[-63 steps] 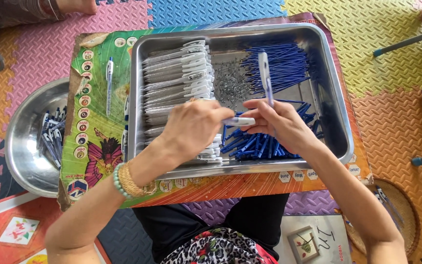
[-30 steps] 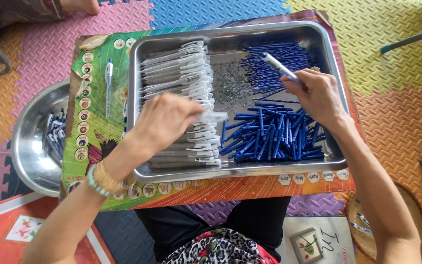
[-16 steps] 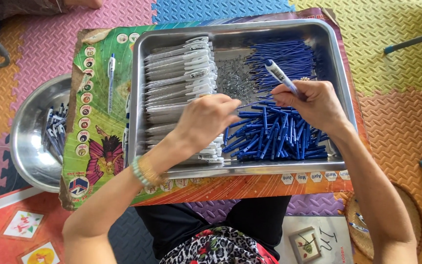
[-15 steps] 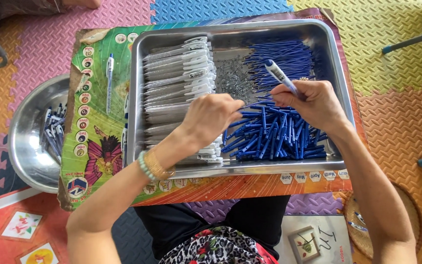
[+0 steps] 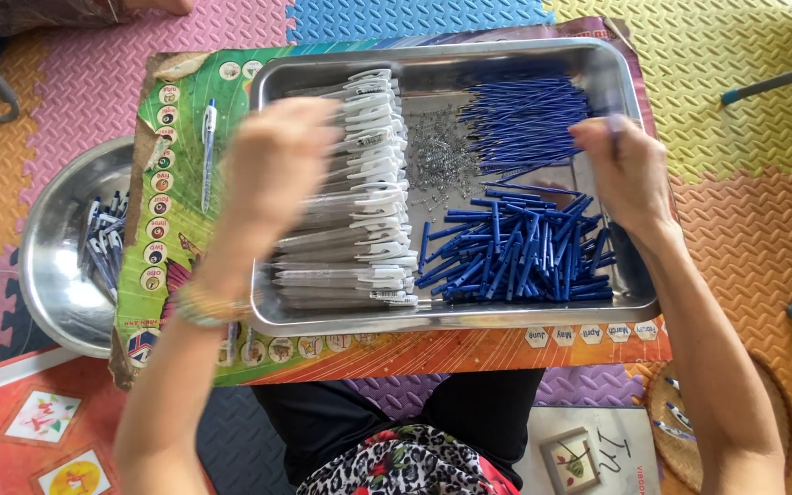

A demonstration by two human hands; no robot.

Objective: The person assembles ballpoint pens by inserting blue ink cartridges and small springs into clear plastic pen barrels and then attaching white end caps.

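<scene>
Your left hand (image 5: 281, 160) hovered over the white pen barrels (image 5: 359, 192) stacked in the left part of the steel tray (image 5: 451, 316); motion blur meant I couldn't tell if the fingers were pinched or spread. Your right hand (image 5: 625, 174) sat at the tray's right side w/ fingers curled, over the thin blue refills (image 5: 524, 115); whether it pinched anything, can't tell either. Tip, as I judge it: pick one barrel by its end, don't rake the stack. The barrels were white & grey, clipped, lying in a neat row. Between them & the refills lay small metal springs (image 5: 437, 151); blue caps (image 5: 515, 257) were piled near the front. Tray sat on a bright printed sheet (image 5: 433, 353). A round steel bowl (image 5: 52, 275) w/ finished pens (image 5: 103, 247) stood left on the foam floor mat (image 5: 735, 55).
</scene>
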